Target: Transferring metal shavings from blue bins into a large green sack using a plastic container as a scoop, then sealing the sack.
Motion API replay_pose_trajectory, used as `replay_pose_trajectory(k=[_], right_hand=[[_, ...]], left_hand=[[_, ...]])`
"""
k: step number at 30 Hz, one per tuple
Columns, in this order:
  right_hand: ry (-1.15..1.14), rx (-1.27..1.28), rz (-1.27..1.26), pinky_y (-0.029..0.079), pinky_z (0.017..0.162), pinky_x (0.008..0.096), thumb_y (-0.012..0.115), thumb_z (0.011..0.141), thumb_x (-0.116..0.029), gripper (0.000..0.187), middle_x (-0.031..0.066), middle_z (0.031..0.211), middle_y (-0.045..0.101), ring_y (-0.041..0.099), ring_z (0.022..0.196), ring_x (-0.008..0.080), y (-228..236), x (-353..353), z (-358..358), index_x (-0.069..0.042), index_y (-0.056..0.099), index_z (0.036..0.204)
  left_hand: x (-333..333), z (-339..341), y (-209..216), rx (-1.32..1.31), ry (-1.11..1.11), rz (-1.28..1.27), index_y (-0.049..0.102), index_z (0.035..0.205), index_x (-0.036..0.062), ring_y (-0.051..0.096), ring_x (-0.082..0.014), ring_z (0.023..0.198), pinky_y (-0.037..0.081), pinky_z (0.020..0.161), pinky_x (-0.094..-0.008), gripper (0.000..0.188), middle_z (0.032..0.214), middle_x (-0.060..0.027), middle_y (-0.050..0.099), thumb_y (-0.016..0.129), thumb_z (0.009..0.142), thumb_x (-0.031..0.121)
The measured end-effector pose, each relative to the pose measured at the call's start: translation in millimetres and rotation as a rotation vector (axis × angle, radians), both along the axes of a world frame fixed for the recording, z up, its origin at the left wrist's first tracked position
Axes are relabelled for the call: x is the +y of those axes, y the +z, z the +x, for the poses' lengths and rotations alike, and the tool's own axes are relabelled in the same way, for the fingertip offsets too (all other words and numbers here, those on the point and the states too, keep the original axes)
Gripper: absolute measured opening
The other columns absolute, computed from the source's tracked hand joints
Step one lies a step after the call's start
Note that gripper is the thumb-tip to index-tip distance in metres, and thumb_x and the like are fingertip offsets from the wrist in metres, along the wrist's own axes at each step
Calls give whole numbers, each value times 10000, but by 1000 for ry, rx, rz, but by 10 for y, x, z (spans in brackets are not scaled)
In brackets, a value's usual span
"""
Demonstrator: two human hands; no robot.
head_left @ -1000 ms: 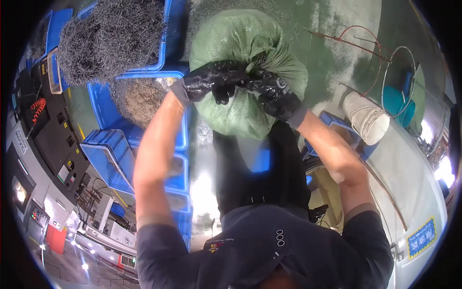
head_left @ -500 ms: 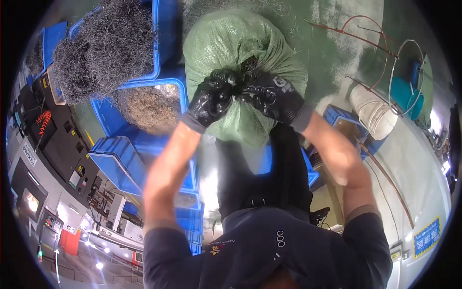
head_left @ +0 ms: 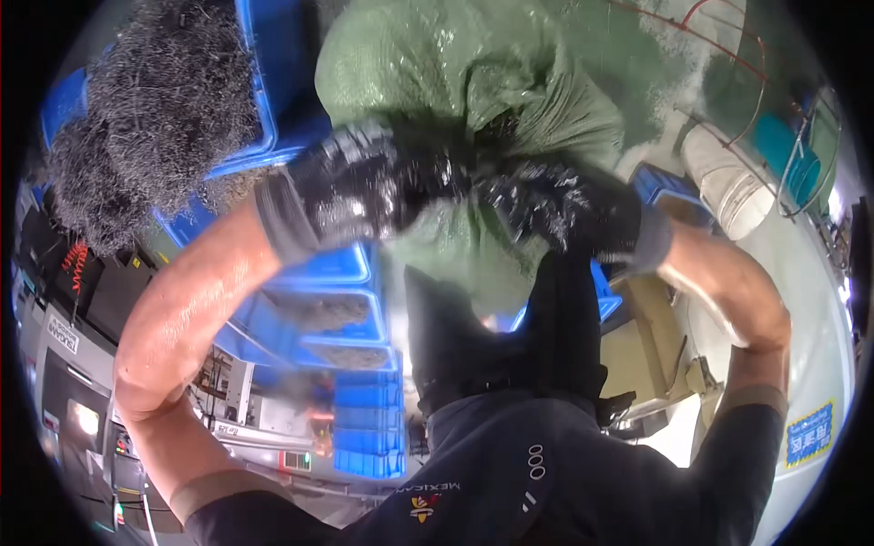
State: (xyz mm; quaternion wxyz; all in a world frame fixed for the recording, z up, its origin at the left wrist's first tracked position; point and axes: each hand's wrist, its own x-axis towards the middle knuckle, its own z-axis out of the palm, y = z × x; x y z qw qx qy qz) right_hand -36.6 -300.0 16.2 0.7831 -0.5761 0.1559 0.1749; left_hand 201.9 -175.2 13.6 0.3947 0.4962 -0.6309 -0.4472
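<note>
A bulging green woven sack stands in front of my legs, its fabric gathered into folds toward the middle. Both my hands wear wet, shiny black gloves with grey cuffs. At the left of the gathered part, my left hand is closed in a fist. Opposite it, my right hand is closed too, knuckles turned up. The fists nearly meet over the sack's neck, and what is pinched in them is hidden. A dark patch shows in the folds just beyond the hands. Loose green fabric hangs below them.
Tangled metal shavings heap over a blue crate at the left. More blue crates stand nearer me. At the right are a white bucket, a teal bucket and a bent reddish rod.
My fists have drawn a little apart and come closer to the camera, with both elbows swung outward. The sack looks larger and higher in view.
</note>
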Motion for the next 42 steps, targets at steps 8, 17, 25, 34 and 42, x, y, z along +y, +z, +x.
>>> replay_pose_trajectory(k=[8,17,25,34,42], right_hand=[[-35,-314,-805,480,884,306,436,917,-118,369,106,1281,504,538,1115,207,101,80,-94,-12,483,1267],[-387,-27,-27,513,809,303,567,858,-87,359,113,1141,582,605,977,204,92,206,-171,-2,531,1205],[-1058,823,1476,523,682,279,627,807,-31,527,115,1186,558,605,924,184,-202,98,-151,-15,429,1295],[-360,357,719,443,915,365,436,867,-109,341,69,1149,594,553,1051,227,-194,144,-324,-62,566,1178],[-79,-31,-1169,439,893,423,636,783,-439,648,188,1112,557,526,1062,322,858,921,-355,-4,479,1237]], left_hand=[[153,78,167,-119,-248,208,527,1221,82,635,-175,872,553,639,-247,376,1151,-120,604,567,848,50],[67,57,-113,30,-255,472,591,1119,15,649,-134,765,550,584,-246,309,1001,-116,658,599,811,-14],[67,-29,-105,-185,-202,286,634,1069,86,638,-167,921,534,738,-296,293,1104,-91,641,556,791,32],[287,-410,155,-539,185,127,634,1083,98,649,-222,791,521,748,-325,265,945,-115,657,526,841,93],[1458,-1305,398,657,921,799,586,1056,31,548,-95,596,462,552,-260,169,804,-17,606,543,922,125]])
